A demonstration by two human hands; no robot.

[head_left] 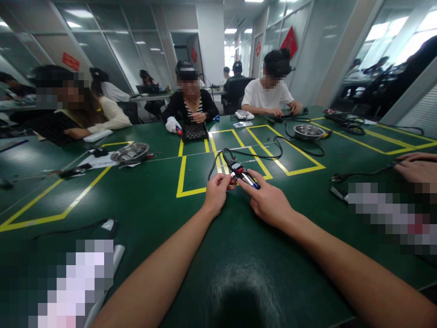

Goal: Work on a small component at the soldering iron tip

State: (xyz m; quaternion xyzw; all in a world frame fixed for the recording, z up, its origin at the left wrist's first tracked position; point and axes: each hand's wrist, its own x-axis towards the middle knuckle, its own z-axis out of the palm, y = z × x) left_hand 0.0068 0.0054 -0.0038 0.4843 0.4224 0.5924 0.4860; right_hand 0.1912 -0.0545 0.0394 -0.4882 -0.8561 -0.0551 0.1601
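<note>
Over the green table, both hands meet at a small corded device with black, red, silver and blue parts (243, 174); its exact kind is unclear. My right hand (269, 196) is closed around its near end, thumb and fingers along the blue and silver body. At its left side, my left hand (217, 193) is closed with thumb and fingertips pinched together, touching the device. Small parts at those fingertips are too fine to name. A black cord (262, 157) loops away from the device across the table.
Yellow tape (196, 192) marks rectangles on the green table (150, 200). Metal bowls stand at left (131, 151) and right (309, 132). Opposite, a gloved person holds a black tray (194, 132). Another person's hand (418, 166) is at the right edge, near a plug (337, 177).
</note>
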